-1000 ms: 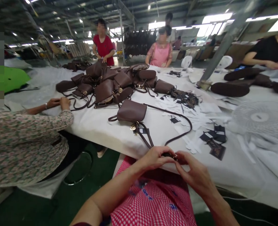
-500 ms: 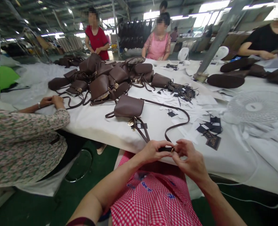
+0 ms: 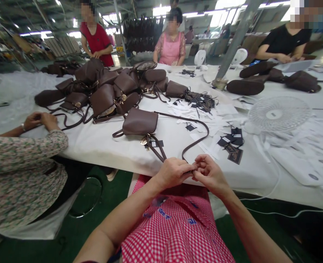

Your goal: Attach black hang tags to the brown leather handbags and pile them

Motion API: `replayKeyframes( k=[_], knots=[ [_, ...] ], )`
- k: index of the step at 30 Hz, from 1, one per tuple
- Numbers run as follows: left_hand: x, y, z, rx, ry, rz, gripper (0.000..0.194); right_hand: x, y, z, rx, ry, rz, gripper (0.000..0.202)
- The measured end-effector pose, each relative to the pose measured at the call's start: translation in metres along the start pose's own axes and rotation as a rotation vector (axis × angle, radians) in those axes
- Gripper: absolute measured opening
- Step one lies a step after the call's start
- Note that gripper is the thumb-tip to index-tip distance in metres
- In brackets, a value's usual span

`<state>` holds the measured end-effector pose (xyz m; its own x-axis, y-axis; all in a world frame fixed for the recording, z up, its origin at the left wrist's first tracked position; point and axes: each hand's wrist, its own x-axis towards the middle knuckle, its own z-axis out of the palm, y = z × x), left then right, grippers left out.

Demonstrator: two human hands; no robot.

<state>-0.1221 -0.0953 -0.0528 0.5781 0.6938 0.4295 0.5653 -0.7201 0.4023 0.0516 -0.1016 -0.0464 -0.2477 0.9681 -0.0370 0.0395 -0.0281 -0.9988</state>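
Observation:
A brown handbag (image 3: 139, 121) lies near the front edge of the table, with a round gold charm (image 3: 143, 141) and a dark tag (image 3: 156, 143) beside it. Its long strap (image 3: 206, 128) loops to the right and comes back to my hands at the table edge. My left hand (image 3: 175, 172) is closed around part of the strap, its fingers covering most of it. Fingertips of my right hand (image 3: 210, 174) pinch at the same spot, touching the left; the other fingers curl above. What exactly lies between the fingertips is mostly hidden.
A pile of brown handbags (image 3: 102, 98) rises at the left. Black tags (image 3: 234, 140) and a white fan (image 3: 279, 114) are at the right, before a metal post (image 3: 234, 44). A co-worker's hands (image 3: 41, 120) rest at the left edge; other people stand across the table.
The whole view has shifted, so things appear further left. My left fingers have closed further over the strap, hiding the dark piece and gold-coloured fitting seen between my hands before.

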Motion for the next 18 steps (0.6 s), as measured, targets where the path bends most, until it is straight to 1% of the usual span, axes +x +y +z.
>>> replayKeyframes(
  k=[3, 6, 9, 11, 13, 16, 18],
  knots=[
    [-0.001, 0.003, -0.005, 0.064, -0.012, 0.039, 0.033, -0.003, 0.001, -0.003, -0.008, -0.023, 0.025, 0.035],
    [-0.003, -0.001, -0.010, 0.081, -0.047, 0.086, 0.030, -0.006, 0.000, -0.009, -0.003, -0.059, 0.045, 0.035],
    [-0.005, -0.009, -0.011, 0.042, -0.044, 0.061, 0.026, -0.006, -0.002, -0.018, -0.010, -0.075, 0.035, 0.037],
    [-0.005, -0.013, -0.010, 0.029, -0.028, 0.042, 0.023, -0.005, -0.006, -0.021, -0.061, -0.107, 0.020, 0.035],
    [-0.005, -0.015, -0.008, 0.049, -0.015, 0.049, 0.023, -0.006, -0.012, -0.022, -0.211, -0.143, -0.015, 0.027],
    [-0.003, -0.013, -0.006, 0.113, -0.006, 0.088, 0.027, -0.007, -0.023, -0.017, -0.580, -0.152, -0.122, 0.017],
    [-0.003, -0.010, -0.006, 0.159, -0.022, 0.132, 0.032, -0.007, -0.030, -0.011, -0.765, -0.168, -0.177, 0.013]
  ],
)
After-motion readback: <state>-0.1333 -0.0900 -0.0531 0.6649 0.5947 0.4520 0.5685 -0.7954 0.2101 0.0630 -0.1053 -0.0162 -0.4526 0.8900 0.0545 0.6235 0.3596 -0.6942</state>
